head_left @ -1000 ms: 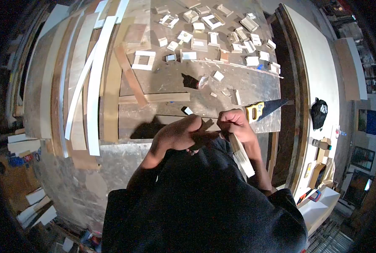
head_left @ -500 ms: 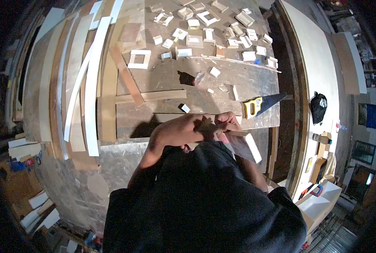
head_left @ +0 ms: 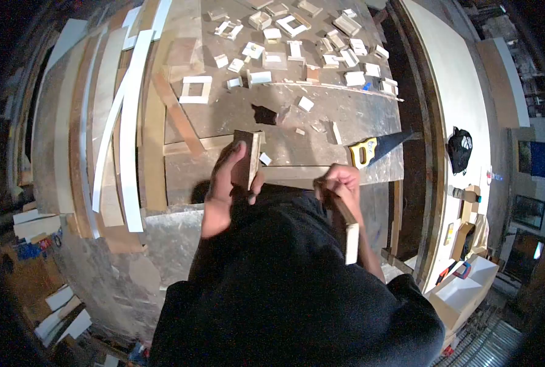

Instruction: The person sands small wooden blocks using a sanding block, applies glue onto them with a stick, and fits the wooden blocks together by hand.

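Note:
My left hand [head_left: 218, 194] grips a short wooden board [head_left: 246, 160], held upright with its dark face and pale edge showing. The thumb lies along the board and the other fingers are partly behind it. To the right, my right hand [head_left: 341, 183] is closed around a narrow wood piece [head_left: 351, 235] whose pale end points down toward my body. A gap separates the two hands. Just beyond the left hand's board lies a small white block [head_left: 265, 159] on the worktable [head_left: 223, 116]. A handsaw with a yellow handle [head_left: 363, 153] rests past my right hand.
Several small wooden frames and boxes [head_left: 292, 25] are scattered at the table's far side. Long boards and white strips [head_left: 137, 131] cover the left. Beyond a dark gap on the right, a pale panel [head_left: 453, 79] carries a black bag [head_left: 460, 150].
My hands, together before, have moved apart. The left one has turned and raised its board into view, while the wood piece in my right hand has swung to point downward.

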`<action>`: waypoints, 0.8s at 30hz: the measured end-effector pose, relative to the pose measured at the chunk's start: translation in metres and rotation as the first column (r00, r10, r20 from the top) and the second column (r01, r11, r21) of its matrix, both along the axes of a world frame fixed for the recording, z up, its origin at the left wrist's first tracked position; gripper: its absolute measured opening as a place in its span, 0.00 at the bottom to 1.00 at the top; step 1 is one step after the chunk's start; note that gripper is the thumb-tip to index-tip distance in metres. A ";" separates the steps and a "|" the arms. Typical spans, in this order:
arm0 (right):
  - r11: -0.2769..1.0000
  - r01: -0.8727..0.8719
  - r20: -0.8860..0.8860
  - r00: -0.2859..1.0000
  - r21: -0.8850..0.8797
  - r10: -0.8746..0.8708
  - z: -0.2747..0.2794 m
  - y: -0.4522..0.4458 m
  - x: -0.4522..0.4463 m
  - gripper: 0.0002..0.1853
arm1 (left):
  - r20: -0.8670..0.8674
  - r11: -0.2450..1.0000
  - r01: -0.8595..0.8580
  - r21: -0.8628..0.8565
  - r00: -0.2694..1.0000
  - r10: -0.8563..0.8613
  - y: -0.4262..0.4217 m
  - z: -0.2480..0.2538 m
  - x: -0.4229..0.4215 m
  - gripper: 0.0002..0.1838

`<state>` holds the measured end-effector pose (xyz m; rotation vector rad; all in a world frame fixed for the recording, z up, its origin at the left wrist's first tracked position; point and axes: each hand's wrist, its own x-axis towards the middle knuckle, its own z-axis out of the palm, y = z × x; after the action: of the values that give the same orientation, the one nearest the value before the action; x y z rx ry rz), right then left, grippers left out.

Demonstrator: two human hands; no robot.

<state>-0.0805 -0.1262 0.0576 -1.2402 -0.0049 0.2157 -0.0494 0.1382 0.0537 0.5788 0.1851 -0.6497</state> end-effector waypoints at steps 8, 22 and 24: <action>0.991 0.113 0.000 0.994 -0.078 -0.113 0.003 -0.030 0.032 0.10 | 0.298 0.998 -0.039 -0.045 0.953 0.050 -0.007 0.025 0.008 0.26; 0.998 -0.012 -0.192 0.981 -0.066 -0.001 -0.004 -0.023 0.029 0.49 | 0.306 0.952 -0.275 0.133 0.925 0.224 -0.031 0.037 0.014 0.27; 0.989 -0.107 -0.037 0.994 -0.098 0.104 0.016 -0.012 0.031 0.50 | 0.304 0.959 -0.263 0.106 0.927 0.220 -0.030 0.034 0.014 0.28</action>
<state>-0.0497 -0.1382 0.0732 -1.3375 -0.0331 0.3307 -0.0351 0.1083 0.0873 0.7708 0.0268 -0.3065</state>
